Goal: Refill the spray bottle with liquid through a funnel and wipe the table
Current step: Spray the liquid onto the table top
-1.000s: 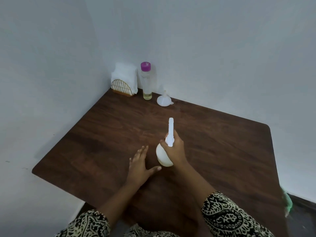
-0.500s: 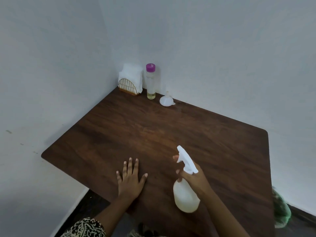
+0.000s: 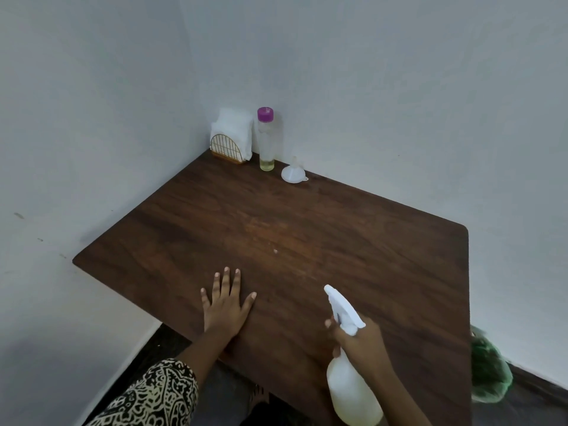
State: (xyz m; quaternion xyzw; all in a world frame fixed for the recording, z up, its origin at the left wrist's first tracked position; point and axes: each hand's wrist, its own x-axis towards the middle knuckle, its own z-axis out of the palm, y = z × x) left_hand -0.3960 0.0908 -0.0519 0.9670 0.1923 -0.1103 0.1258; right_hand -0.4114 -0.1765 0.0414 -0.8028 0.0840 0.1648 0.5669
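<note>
My right hand [image 3: 364, 342] grips the neck of a white spray bottle [image 3: 350, 392], held above the near right part of the dark wooden table [image 3: 353, 241], nozzle pointing up and to the left. My left hand [image 3: 226, 305] lies flat on the table near its front edge, fingers spread, holding nothing. At the far corner stands a clear bottle [image 3: 266, 139] with a purple cap and a little yellowish liquid at its bottom. Just right of it, a white funnel [image 3: 293, 172] rests upside down on the table.
A gold wire holder with white napkins [image 3: 230, 138] sits in the far corner against the walls. A green bag [image 3: 488, 370] lies on the floor past the table's right edge. White walls close the table's left and far sides.
My right hand has drawn the spray bottle back from the table's middle to the near right and tilted it. My left hand has flattened on the table.
</note>
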